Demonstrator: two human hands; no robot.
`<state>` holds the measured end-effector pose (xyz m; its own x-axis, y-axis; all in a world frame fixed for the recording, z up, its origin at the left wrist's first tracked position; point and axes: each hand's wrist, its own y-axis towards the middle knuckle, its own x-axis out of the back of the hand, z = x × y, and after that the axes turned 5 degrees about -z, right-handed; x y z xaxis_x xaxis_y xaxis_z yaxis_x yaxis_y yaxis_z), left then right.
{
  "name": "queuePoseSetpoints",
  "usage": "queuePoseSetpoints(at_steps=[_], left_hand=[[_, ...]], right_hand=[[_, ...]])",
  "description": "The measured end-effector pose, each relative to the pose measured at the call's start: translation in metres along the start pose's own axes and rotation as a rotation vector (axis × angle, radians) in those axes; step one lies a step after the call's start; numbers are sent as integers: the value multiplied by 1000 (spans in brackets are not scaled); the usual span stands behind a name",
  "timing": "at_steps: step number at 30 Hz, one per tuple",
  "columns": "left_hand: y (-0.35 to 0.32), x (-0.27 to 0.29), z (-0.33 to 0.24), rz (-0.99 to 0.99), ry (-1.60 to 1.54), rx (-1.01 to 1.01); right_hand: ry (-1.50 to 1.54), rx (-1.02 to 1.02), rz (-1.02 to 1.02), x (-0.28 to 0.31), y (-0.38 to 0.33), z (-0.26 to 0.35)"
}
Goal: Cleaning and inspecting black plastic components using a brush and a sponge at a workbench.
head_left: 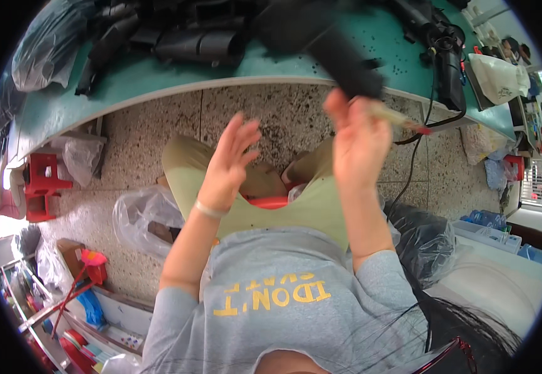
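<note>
My left hand (230,162) is raised over my lap, fingers spread, with nothing in it. A band circles that wrist. My right hand (363,140) is up near the table's edge, its fingers closed round a slim pale-yellow stick-like tool with a red end (402,118). Just beyond those fingers a long black plastic part (343,62) is smeared by motion over the table. Its near end meets my right fingertips in the picture; whether they grip it, I cannot tell.
Several black tubular parts (199,47) lie piled on the green table (152,78), beside a clear plastic bag (49,53). A black device with a cable (449,75) sits at the table's right. Red stools (46,174) stand at the left; plastic bags (143,215) lie on the speckled floor.
</note>
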<state>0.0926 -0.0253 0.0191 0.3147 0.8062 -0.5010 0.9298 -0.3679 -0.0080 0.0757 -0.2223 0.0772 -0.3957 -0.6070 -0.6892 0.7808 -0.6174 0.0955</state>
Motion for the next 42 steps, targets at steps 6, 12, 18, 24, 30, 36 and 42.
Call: queuePoseSetpoints(at_steps=[6, 12, 18, 24, 30, 36, 42], left_hand=[[4, -10, 1, -55, -329, 108], [-43, 35, 34, -456, -186, 404], [-59, 19, 20, -511, -144, 483], [-66, 17, 26, -523, -105, 478], [-63, 12, 33, -549, -99, 484], [-56, 12, 33, -570, -37, 457], [-52, 23, 29, -532, 231, 373]], right_hand=[[-633, -696, 370, 60, -65, -13], [-783, -75, 457, 59, -46, -35], [-882, 249, 576, 40, -61, -67], [-795, -134, 475, 43, -70, -75], [-406, -632, 291, 48, -69, -76], [-1089, 477, 616, 81, -52, -117], [-1025, 237, 339, 62, -17, -75]])
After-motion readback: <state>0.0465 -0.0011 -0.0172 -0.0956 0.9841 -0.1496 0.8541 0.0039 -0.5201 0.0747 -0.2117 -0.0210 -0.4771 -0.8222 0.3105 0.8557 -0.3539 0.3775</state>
